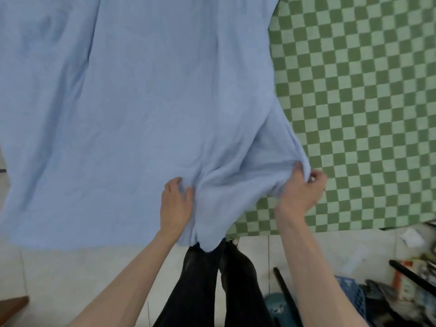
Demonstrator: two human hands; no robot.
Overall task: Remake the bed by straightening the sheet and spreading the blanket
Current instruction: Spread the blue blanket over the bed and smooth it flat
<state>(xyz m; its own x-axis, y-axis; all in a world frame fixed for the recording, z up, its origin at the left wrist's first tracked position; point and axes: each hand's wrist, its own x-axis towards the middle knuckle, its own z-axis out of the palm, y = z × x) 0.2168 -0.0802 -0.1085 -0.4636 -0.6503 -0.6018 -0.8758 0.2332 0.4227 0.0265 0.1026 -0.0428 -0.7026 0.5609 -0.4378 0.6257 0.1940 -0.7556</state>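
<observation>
Blue blanket (pixel 141 102) over green checked sheet (pixel 365 102), pale tiled floor (pixel 70 279) below.
I see its length running away from me; my left hand (pixel 175 204) and right hand (pixel 300 192) both grip its near edge, closed tight.

There was one light blue blanket (pixel 141 102) and one green checked sheet (pixel 365 102) under it. Two bare hands were in view, a left hand (pixel 175 204) and a right hand (pixel 300 192), and two legs (pixel 219 291) in dark trousers. One blue crate (pixel 354 296) stood on the floor, with perhaps two dark poles (pixel 286 296) near it, though the clutter there was blurred.
</observation>
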